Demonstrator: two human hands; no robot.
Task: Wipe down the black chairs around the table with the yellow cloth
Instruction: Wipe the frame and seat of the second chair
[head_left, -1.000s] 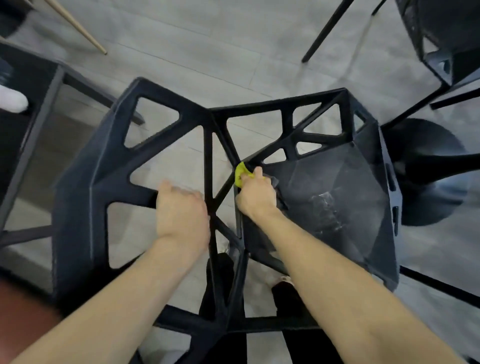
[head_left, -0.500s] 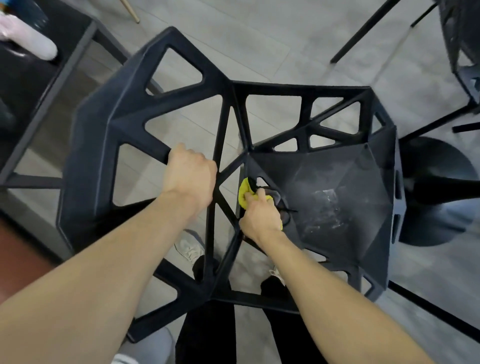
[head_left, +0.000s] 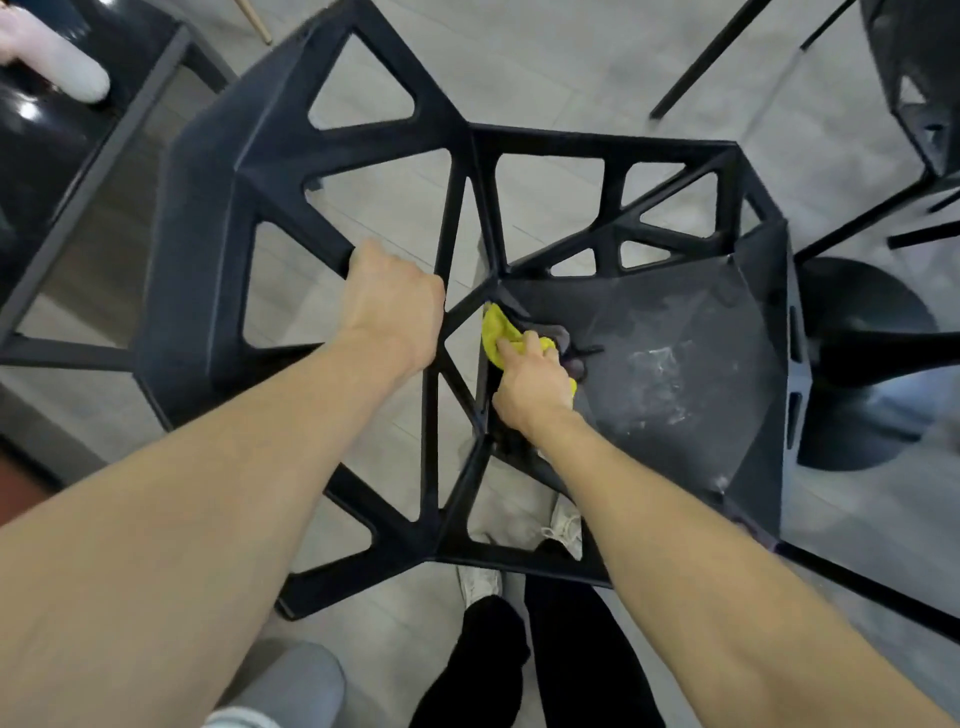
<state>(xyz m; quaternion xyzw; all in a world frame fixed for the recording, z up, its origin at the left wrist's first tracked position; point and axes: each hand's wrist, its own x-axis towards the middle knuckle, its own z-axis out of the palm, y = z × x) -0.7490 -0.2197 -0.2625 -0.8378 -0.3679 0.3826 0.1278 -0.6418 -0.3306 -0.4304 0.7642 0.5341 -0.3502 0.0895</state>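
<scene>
Black geometric lattice chair (head_left: 218, 218) fills the centre of the head view, seen from above; its solid seat pan (head_left: 675, 364) sits right of centre with whitish smears mid-seat. Left hand (head_left: 392, 304) is wrapped around a strut of the open-frame backrest, fingers curled over it, bracing the chair. Right hand (head_left: 532, 382) has the yellow cloth (head_left: 496, 332) bunched under curled fingers, pressed into the near-left corner of the seat where the struts meet. Cloth looks soft, light, limp; best kept wadded in the palm so it doesn't slip out on the ribs. Chair reads as rigid moulded frame, smooth and probably a bit slick, fairly heavy, so holding a thick strut as the left hand does seems the right place. Smears on the seat look not yet wiped. A second black chair (head_left: 914, 93) stands far right, a dark table (head_left: 62, 171) far left, grey plank floor (head_left: 571, 62) beneath.
</scene>
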